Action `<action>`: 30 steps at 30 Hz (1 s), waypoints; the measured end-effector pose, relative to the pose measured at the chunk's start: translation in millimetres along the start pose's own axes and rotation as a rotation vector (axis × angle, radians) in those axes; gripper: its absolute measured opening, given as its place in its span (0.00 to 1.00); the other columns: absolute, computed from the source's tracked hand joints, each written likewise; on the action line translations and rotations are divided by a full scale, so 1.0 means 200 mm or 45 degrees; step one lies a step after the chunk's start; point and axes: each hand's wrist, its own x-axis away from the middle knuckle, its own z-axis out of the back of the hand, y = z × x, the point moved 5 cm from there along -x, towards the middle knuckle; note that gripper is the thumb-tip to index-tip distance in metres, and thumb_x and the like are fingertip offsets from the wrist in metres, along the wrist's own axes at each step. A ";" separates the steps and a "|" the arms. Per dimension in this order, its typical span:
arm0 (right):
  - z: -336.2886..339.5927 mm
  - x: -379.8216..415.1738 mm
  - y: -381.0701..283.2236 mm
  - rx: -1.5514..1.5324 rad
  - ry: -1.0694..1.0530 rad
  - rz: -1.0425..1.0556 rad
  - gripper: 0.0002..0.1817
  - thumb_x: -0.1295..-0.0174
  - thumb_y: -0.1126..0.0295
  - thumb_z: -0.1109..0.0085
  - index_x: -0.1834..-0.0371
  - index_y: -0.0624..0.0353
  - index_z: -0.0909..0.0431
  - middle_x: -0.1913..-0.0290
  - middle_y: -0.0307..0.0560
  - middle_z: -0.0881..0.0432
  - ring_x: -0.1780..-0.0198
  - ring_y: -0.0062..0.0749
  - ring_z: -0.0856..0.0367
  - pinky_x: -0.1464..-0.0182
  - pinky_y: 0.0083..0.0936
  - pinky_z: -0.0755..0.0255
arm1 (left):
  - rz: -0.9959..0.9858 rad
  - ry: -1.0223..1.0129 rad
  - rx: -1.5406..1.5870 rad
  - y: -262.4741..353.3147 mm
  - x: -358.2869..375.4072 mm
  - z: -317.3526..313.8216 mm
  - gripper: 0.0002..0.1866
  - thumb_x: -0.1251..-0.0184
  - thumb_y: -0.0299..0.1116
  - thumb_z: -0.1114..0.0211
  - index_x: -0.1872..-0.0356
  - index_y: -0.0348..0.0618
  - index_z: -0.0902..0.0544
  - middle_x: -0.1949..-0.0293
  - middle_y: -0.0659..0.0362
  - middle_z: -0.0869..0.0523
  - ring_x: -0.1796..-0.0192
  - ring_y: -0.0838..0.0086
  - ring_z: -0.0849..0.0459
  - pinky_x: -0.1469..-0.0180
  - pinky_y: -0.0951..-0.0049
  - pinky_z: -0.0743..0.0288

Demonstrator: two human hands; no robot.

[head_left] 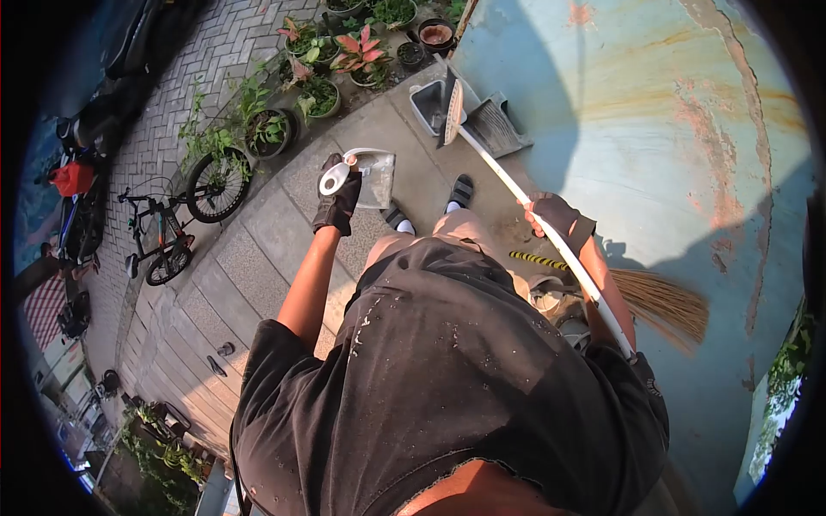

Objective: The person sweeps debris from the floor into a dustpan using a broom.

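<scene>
My left hand, in a dark fingerless glove, is closed round the white handle of a dustpan. The pan part hangs just beyond my fingers, above the paving near my feet. In my right hand, also gloved, is the white stick of a broom. The stick runs back along my right forearm, and the broom's head, with dark bristles, is raised at the far end. Behind that head lie a grey plastic tub and a grey ridged scoop against the wall.
A peeling blue wall stands on my right, with a straw broom beside it. Potted plants line the far edge of the paving. A small bicycle stands to the left. My sandalled feet are on the paving.
</scene>
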 end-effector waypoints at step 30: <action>0.82 -0.11 0.30 -0.151 0.011 -0.228 0.11 0.37 0.66 0.42 0.59 0.62 0.27 0.77 0.40 0.27 0.80 0.24 0.29 0.79 0.23 0.32 | -0.479 0.340 0.512 0.78 -0.79 -0.78 0.20 0.34 0.45 0.40 0.51 0.40 0.27 0.62 0.45 0.17 0.58 0.50 0.18 0.58 0.57 0.26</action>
